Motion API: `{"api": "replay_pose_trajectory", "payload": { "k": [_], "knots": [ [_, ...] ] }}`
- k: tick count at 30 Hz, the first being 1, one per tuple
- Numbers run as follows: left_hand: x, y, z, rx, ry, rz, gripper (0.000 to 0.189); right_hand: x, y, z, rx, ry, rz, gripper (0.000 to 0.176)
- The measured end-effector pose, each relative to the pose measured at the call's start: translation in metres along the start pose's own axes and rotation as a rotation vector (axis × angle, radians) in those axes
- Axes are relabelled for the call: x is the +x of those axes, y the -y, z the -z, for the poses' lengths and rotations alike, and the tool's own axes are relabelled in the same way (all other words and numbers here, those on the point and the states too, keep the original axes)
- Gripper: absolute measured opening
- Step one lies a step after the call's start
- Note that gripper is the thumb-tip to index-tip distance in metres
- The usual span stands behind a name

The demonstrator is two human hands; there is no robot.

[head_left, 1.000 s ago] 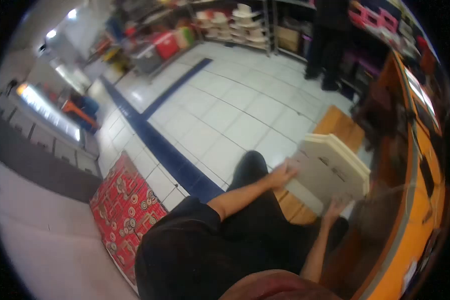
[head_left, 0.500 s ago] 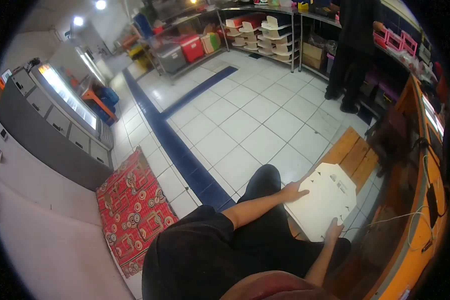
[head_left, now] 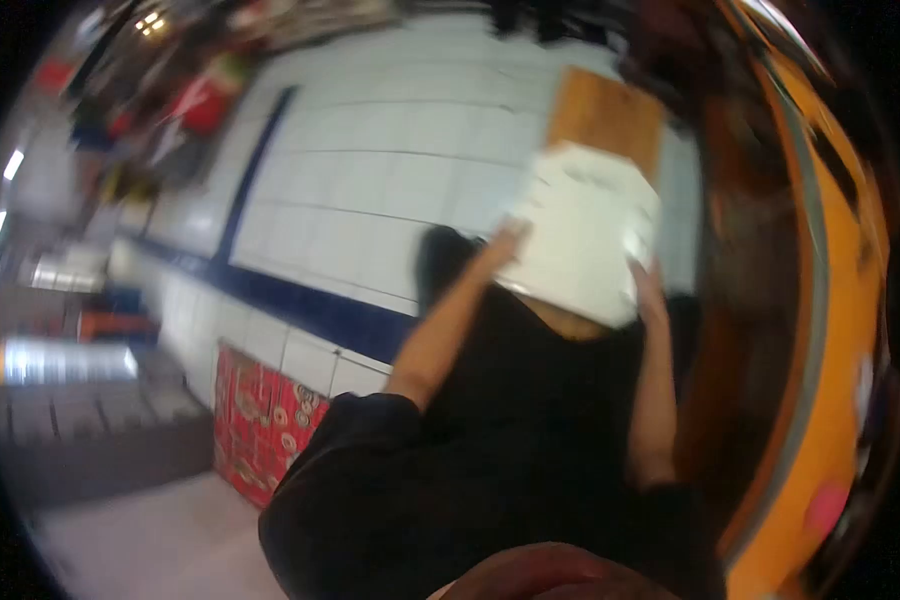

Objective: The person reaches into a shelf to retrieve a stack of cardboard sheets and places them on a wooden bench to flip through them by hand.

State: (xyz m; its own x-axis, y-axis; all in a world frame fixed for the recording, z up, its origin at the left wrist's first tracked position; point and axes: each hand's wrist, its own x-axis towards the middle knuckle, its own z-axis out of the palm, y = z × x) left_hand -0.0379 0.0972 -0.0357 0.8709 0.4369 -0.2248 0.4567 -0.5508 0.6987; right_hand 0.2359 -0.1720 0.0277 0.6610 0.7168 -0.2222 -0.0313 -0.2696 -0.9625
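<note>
Cardboard sheet (head_left: 580, 235) raised and turned, view swung round, blurred

white sheet (head_left: 580, 235): 1 | hands: 2, left (head_left: 507, 240), right (head_left: 646, 285) | red mat (head_left: 260, 425): 1 | wooden board (head_left: 605, 115): 1

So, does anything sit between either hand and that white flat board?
Nothing visible does. The left hand meets the white board at its left edge, the right hand at its lower right corner. Blur hides the grip itself.
</note>
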Motion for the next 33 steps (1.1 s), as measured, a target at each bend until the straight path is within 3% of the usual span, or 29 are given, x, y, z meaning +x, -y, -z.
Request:
{"api": "replay_pose_trajectory", "payload": {
  "k": [1,2,3,5,9,11,12,13,15,17,19,21,24,28,30,31,33],
  "knots": [
    [0.01,0.041,-0.023,0.813,-0.361,-0.365,0.061,-0.014,0.028,-0.009,0.096,-0.048,-0.077,0.068],
    [-0.007,0.006,-0.011,0.747,-0.385,-0.207,0.053,-0.021,0.043,-0.01,0.012,-0.065,0.061,0.065],
    [0.005,0.013,-0.014,-0.201,-0.415,-0.073,0.07,-0.024,0.048,-0.009,0.007,-0.072,0.135,0.063],
    [-0.036,-0.118,0.043,-0.562,-0.524,0.059,0.045,-0.023,0.053,-0.011,0.097,-0.121,0.229,0.062],
    [-0.034,-0.125,0.041,-0.507,-0.652,-0.027,0.041,-0.03,0.065,-0.006,0.162,-0.169,0.234,0.061],
    [-0.034,-0.125,0.039,-0.509,-0.558,0.119,0.044,-0.029,0.06,-0.004,0.141,-0.125,0.173,0.059],
    [-0.029,-0.121,0.035,-0.455,-0.587,0.058,0.046,-0.029,0.067,-0.009,0.106,-0.214,0.174,0.058],
    [-0.012,-0.094,0.018,-0.321,-0.743,-0.057,0.04,-0.026,0.068,-0.009,0.098,-0.229,0.176,0.058],
    [-0.016,-0.111,0.027,-0.355,-0.646,0.06,0.04,-0.014,0.054,-0.008,-0.016,-0.255,0.077,0.056],
    [-0.021,-0.117,0.027,-0.317,-0.574,0.133,0.042,-0.004,0.035,-0.012,0.079,-0.223,0.048,0.05],
    [-0.008,-0.069,0.002,-0.104,-0.725,0.112,0.042,-0.011,0.033,-0.017,0.03,-0.308,0.121,0.047],
    [-0.018,-0.099,0.026,-0.342,-0.669,0.07,0.042,-0.019,0.054,-0.016,0.105,-0.323,0.108,0.058],
    [-0.024,-0.085,0.031,-0.329,-0.643,0.072,0.045,-0.027,0.067,0.0,0.506,0.075,-0.108,0.075],
    [-0.024,-0.098,0.033,-0.54,-0.489,0.133,0.045,-0.017,0.052,0.003,0.468,0.145,-0.225,0.077],
    [-0.02,-0.092,0.028,-0.686,-0.391,0.248,0.06,-0.007,0.034,-0.001,0.391,0.17,-0.234,0.078],
    [-0.014,-0.078,0.02,-0.692,-0.392,0.26,0.06,-0.004,0.023,-0.002,0.387,0.176,-0.244,0.078],
    [-0.01,-0.065,0.025,-0.401,-0.422,0.288,0.064,0.0,0.022,-0.014,0.199,0.083,-0.22,0.073]
  ]
}}
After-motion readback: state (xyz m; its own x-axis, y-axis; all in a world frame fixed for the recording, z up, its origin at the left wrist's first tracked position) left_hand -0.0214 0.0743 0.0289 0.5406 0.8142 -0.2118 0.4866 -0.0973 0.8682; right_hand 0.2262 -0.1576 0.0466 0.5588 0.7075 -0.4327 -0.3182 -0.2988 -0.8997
